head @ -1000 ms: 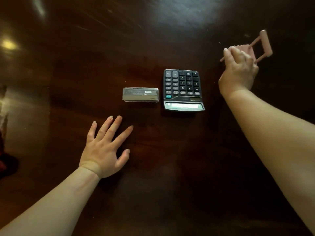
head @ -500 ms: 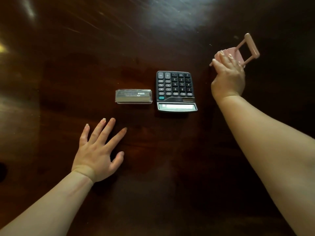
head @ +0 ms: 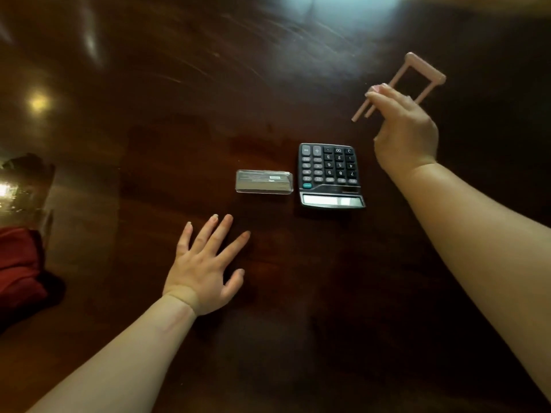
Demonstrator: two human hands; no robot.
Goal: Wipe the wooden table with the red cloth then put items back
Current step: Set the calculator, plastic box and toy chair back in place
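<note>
the dark, glossy wooden counter (head: 298, 347) fills the view. nearest, the left hand (head: 202, 269) lies palm down on it with the fingers spread wide and straight, holding nothing. off at the left edge, about level with that hand, the red cloth (head: 18, 263) sits bunched up, well apart from everything else. just past the left fingertips lies a small clear plastic case (head: 264, 181), flat on the wood, and right beside it a black calculator (head: 329, 174) with its display end toward the person, so the keys read upside down. a narrow gap shows between the two. farther back and to the right, the right hand (head: 405, 129) pinches a pink frame (head: 426, 68), thin legs with a crossbar, possibly a folding stand, though it is blurred. the frame tilts up and away from the fingers, and i cannot tell whether its legs touch the counter.
</note>
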